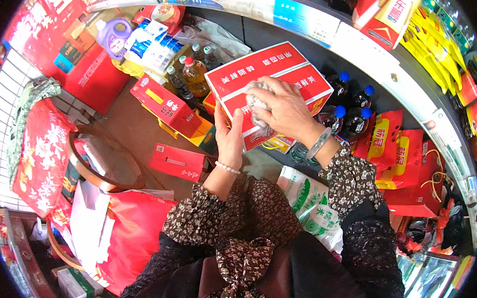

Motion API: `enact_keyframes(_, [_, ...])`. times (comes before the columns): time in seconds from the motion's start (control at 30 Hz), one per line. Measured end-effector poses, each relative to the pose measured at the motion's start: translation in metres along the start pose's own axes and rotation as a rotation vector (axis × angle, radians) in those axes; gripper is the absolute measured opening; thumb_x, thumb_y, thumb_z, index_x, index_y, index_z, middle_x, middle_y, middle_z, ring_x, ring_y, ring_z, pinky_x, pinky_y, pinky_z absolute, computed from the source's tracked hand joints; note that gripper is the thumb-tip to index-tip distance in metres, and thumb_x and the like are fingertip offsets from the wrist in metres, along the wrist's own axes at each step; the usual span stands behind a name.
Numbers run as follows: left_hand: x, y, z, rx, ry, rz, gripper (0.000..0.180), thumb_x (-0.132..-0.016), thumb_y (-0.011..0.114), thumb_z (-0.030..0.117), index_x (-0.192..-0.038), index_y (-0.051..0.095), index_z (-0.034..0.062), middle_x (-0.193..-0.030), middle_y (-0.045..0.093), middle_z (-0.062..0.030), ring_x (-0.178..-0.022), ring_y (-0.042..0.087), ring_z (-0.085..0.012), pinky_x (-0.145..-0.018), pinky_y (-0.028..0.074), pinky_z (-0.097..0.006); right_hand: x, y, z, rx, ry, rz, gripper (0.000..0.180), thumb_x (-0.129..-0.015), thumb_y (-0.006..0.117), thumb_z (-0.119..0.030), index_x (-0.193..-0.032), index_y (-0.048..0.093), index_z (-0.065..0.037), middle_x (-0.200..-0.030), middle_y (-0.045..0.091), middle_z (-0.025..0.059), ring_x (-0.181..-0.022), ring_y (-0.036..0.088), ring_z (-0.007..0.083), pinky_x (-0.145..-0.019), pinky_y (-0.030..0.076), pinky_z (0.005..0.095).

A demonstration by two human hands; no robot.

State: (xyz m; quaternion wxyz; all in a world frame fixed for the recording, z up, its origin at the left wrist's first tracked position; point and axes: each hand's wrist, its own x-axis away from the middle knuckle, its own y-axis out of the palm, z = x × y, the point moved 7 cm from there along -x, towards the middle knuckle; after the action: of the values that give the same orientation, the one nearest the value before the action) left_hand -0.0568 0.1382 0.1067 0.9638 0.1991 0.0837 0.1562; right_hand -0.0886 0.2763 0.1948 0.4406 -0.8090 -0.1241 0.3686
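Note:
A red and white cardboard carton (281, 68) stands tilted in front of me. My left hand (229, 140) grips its lower left edge, the thumb on the front face and the fingers along the side. A crumpled grey-white cloth (258, 103) is bunched under my right hand (286, 108), which presses it against the carton's face. The hand and cloth cover part of the printing. Left of the carton stand a red-capped bottle of yellow oil (195, 75) and several clear bottles.
Dark bottles with blue caps (336, 114) and red packets (385, 138) stand to the right. A curved white shelf edge (369, 58) runs behind. Red boxes (178, 162) lie on the floor at left, near a red bag (137, 230). A green-and-white sack (312, 202) lies near my right forearm.

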Motion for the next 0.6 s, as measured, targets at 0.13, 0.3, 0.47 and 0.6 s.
enact_keyframes(0.13, [-0.003,0.005,0.003,-0.035,-0.004,-0.012,0.065,-0.090,0.058,0.011,-0.144,0.021,0.0076,-0.130,0.047,-0.0115,-0.114,0.049,-0.0178,-0.095,0.041,-0.031,0.012,-0.032,0.066,0.156,0.206,0.129,0.032,-0.085,0.057,-0.033,-0.115,0.059,-0.021,-0.118,0.054,0.0096,-0.109,0.052,0.0306,-0.093,0.039,0.0476])
enact_keyframes(0.3, [-0.004,0.001,-0.001,-0.014,-0.032,-0.024,0.072,-0.090,0.058,0.011,-0.147,0.014,0.0115,-0.130,0.047,-0.0122,-0.113,0.050,-0.0182,-0.094,0.042,-0.032,0.011,-0.037,0.107,0.261,0.333,0.201,0.036,-0.086,0.058,-0.031,-0.119,0.054,-0.019,-0.117,0.053,0.0130,-0.105,0.054,0.0366,-0.093,0.039,0.0509])
enact_keyframes(0.47, [-0.005,-0.003,-0.008,-0.085,0.023,-0.053,0.065,-0.094,0.052,0.019,-0.147,0.015,0.0116,-0.131,0.048,-0.0083,-0.112,0.050,-0.0172,-0.095,0.040,-0.032,-0.013,-0.006,0.070,0.358,0.455,0.207,0.037,-0.086,0.057,-0.032,-0.120,0.054,-0.018,-0.120,0.051,0.0138,-0.104,0.052,0.0342,-0.088,0.041,0.0460])
enact_keyframes(0.6, [-0.011,-0.009,-0.017,-0.149,0.031,-0.058,0.066,-0.094,0.050,0.017,-0.148,0.011,0.0122,-0.134,0.045,-0.0099,-0.116,0.048,-0.0191,-0.097,0.040,-0.032,-0.015,0.026,-0.016,0.166,0.198,0.157,0.043,-0.083,0.058,-0.026,-0.124,0.051,-0.014,-0.122,0.049,0.0139,-0.109,0.049,0.0325,-0.094,0.037,0.0450])
